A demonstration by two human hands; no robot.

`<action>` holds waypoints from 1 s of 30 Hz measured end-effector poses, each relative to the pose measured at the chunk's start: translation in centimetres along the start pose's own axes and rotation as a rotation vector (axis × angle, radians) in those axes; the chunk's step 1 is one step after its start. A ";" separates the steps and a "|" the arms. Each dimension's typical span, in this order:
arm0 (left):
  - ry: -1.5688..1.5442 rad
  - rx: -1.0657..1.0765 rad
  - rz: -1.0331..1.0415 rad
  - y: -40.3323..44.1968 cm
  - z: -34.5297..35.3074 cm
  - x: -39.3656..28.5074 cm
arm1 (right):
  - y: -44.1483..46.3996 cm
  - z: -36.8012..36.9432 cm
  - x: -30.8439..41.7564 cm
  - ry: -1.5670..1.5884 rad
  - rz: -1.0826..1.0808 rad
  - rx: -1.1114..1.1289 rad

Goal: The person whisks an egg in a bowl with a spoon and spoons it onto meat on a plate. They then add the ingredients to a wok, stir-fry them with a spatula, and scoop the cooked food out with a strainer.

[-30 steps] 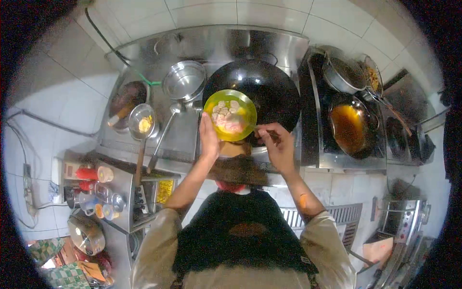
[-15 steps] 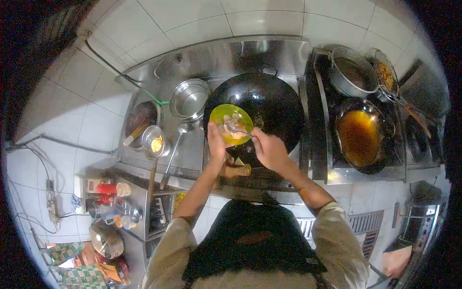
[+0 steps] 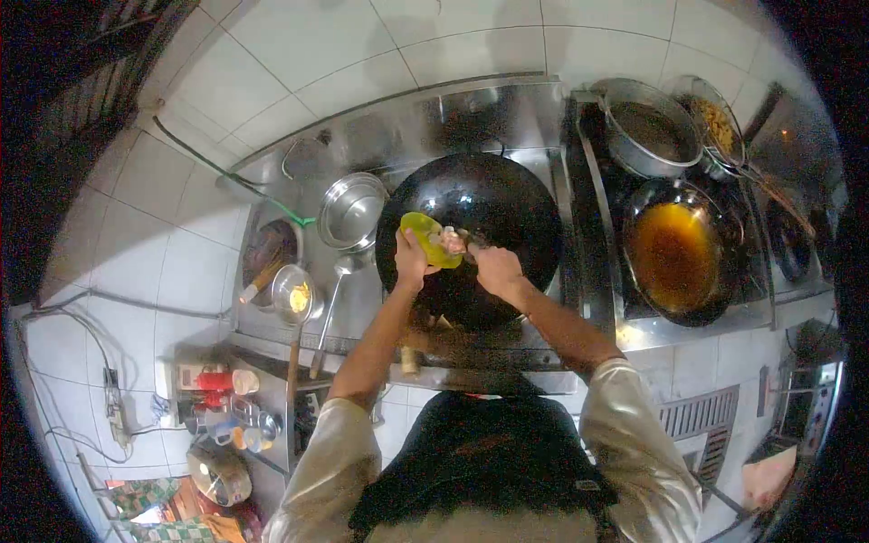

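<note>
My left hand (image 3: 412, 261) holds a yellow-green bowl (image 3: 421, 226) by its left side, tilted to the right over the large black wok (image 3: 480, 190). Pale pinkish pieces (image 3: 452, 241) lie at the bowl's right edge. Closed around a utensil, my right hand (image 3: 498, 270) is just right of the bowl; most of the utensil is hidden, though the earlier frame shows a spoon there. Whether any pieces have dropped into the wok cannot be made out.
Left of the wok stand a steel pot (image 3: 351, 213), a ladle (image 3: 331, 303) and a strainer (image 3: 297, 297) with yellow bits. To the right are a pan of brown liquid (image 3: 674, 253), a large pot (image 3: 652, 136) and a strainer of fried bits (image 3: 717, 125).
The bowl has gone from nearly level to tipped rightward, and its pieces have gathered at the right edge. My right hand has moved slightly right and down. The view has shifted too.
</note>
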State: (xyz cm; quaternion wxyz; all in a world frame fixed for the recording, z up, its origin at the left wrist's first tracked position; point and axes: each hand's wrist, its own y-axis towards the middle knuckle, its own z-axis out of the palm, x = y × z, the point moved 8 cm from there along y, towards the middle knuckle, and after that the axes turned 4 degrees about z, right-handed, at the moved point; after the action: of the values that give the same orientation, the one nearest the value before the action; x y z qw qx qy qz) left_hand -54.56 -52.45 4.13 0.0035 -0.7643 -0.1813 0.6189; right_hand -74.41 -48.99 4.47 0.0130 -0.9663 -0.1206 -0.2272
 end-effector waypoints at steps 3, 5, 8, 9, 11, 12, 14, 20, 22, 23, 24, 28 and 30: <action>0.149 -0.025 0.031 0.1 0.5 -0.3 | 1.0 1.6 -1.7 -0.038 0.024 -0.041; 0.280 -0.088 0.090 1.4 0.1 0.3 | 1.1 1.4 -1.7 -0.049 0.054 -0.045; 0.383 -0.116 0.143 1.7 0.0 -0.1 | -0.2 -1.0 0.5 0.103 0.146 -0.070; 0.357 -0.080 0.138 1.5 0.4 -0.3 | -0.4 -0.9 1.4 0.105 0.121 -0.027; 0.362 -0.085 0.161 1.1 0.8 -0.7 | -0.8 -0.6 2.3 0.175 0.084 -0.022; 0.366 -0.092 0.182 0.9 0.8 -0.8 | -0.6 -0.3 1.9 0.177 0.085 -0.025; 0.406 -0.109 0.205 0.8 0.4 -0.9 | -0.6 0.4 0.5 0.144 0.181 0.040; 0.543 -0.174 0.347 -1.4 -0.5 -2.8 | -0.8 0.8 1.2 0.148 0.150 0.031; 0.506 -0.157 0.373 -1.8 -0.4 -2.9 | -0.7 1.2 0.8 0.138 0.178 0.025; 0.512 -0.156 0.381 -2.4 -0.6 -3.2 | -0.6 1.4 0.7 0.132 0.201 0.020; 0.519 -0.158 0.386 -2.9 -1.0 -3.5 | -0.5 1.5 0.6 0.134 0.196 0.024; 0.598 -0.222 0.456 -3.6 -3.3 -3.5 | -1.3 0.9 -1.0 0.114 0.260 -0.035; 0.528 -0.237 0.446 -3.6 -5.0 -2.8 | -1.7 0.4 -0.9 0.047 0.235 -0.096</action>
State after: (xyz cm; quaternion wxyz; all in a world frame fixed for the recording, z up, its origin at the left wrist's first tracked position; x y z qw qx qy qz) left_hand -51.31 -48.84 8.79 -0.1735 -0.9135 -0.0733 0.3606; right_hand -75.40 -47.51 3.70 -0.0039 -0.9676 0.0049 -0.2523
